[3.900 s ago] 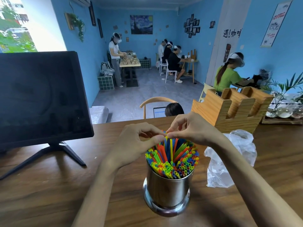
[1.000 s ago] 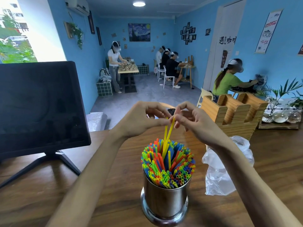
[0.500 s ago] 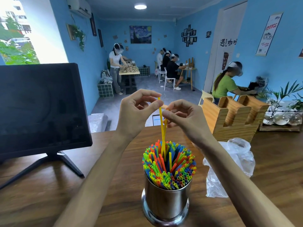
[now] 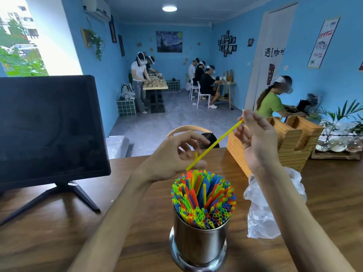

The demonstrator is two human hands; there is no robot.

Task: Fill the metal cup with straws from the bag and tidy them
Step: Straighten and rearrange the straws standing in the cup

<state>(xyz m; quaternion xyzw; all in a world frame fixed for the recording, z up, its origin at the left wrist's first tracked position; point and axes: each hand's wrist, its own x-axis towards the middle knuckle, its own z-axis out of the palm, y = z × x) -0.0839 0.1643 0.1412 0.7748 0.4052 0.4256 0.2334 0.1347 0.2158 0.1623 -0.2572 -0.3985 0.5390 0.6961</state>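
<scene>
**Yellow straw held above the filled cup**

The shiny cylindrical metal cup (image 4: 199, 245) stands upright on the brown wooden counter (image 4: 59, 236), near its front edge. It is packed with thin plastic straws (image 4: 203, 199) in green, yellow, orange, blue and red, which fan outward above the rim.

The right hand (image 4: 256, 143) is raised above and to the right of the cup, fingers curled, pinching the upper end of one long yellow straw (image 4: 215, 144). That straw slants down to the left; its lower end sits just above the fanned bundle, close by the left thumb. Contact with the bundle cannot be determined.

The left hand (image 4: 173, 156) hovers just behind the bundle, fingers loosely curled. A short yellow piece shows between its thumb and fingers; whether it is gripped cannot be determined.

The crumpled clear plastic bag (image 4: 263, 216) lies on the counter just right of the cup, partly behind the right forearm.

A black flat monitor on a splayed stand (image 4: 49, 126) occupies the counter's left side. A slotted light wooden holder (image 4: 290, 142) stands behind the bag.
</scene>
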